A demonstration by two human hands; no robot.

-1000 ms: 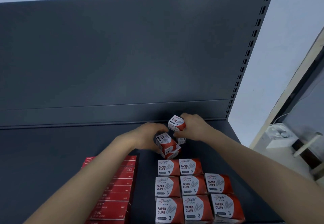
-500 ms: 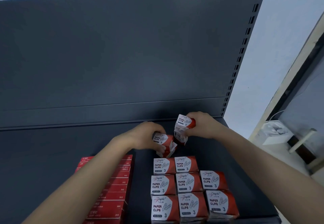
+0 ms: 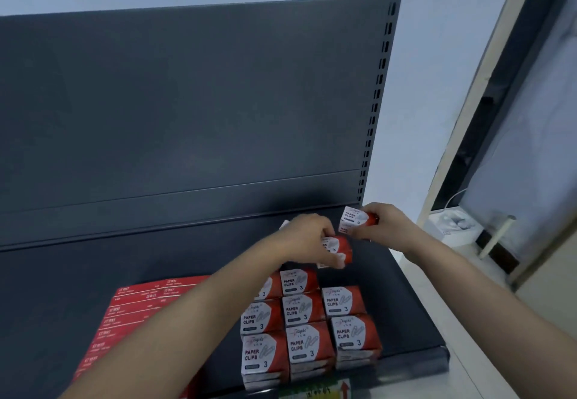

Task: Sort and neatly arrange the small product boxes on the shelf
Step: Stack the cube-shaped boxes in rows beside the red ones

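Observation:
Several red-and-white paper clip boxes (image 3: 301, 309) stand in neat rows on the dark shelf (image 3: 402, 301), near its right front. Behind them my left hand (image 3: 307, 237) grips a paper clip box (image 3: 338, 247) low over the shelf, just past the back row. My right hand (image 3: 379, 222) holds another paper clip box (image 3: 354, 217) a little higher and further right, close to the shelf's back right corner. The two held boxes are nearly touching. Part of a white box edge (image 3: 284, 224) shows behind my left hand.
A block of flat red boxes (image 3: 137, 314) lies to the left of the paper clip rows. The shelf's dark back panel (image 3: 187, 111) rises behind. A doorway and a white power strip (image 3: 449, 226) on the floor lie to the right.
Both hands have shifted right and slightly back with their boxes. The right hand's box now faces me with its label. The view has swung left and up.

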